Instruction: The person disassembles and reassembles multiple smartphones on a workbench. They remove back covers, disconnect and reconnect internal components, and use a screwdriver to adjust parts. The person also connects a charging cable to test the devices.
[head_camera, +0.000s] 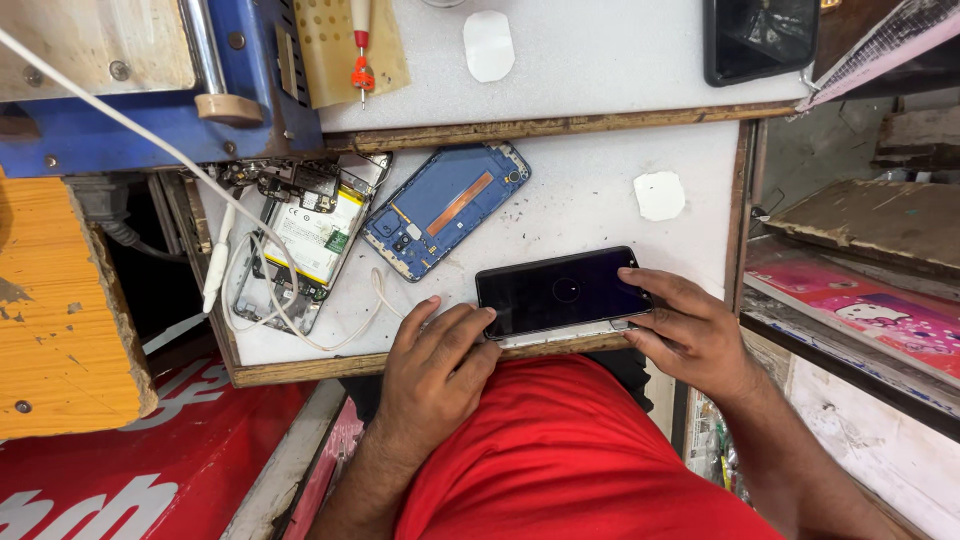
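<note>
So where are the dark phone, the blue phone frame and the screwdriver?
Dark phone (560, 291): head view, middle of its black screen.
Blue phone frame (446, 210): head view, centre of its blue back.
Screwdriver (361, 70): head view, its orange-red collar.

Black glass-fronted rectangular phone (560, 291); blue plastic phone back cover (446, 209) with orange strip; white speckled worktop (600, 190); red cloth shirt (560, 450); white cable (250, 260).
</note>
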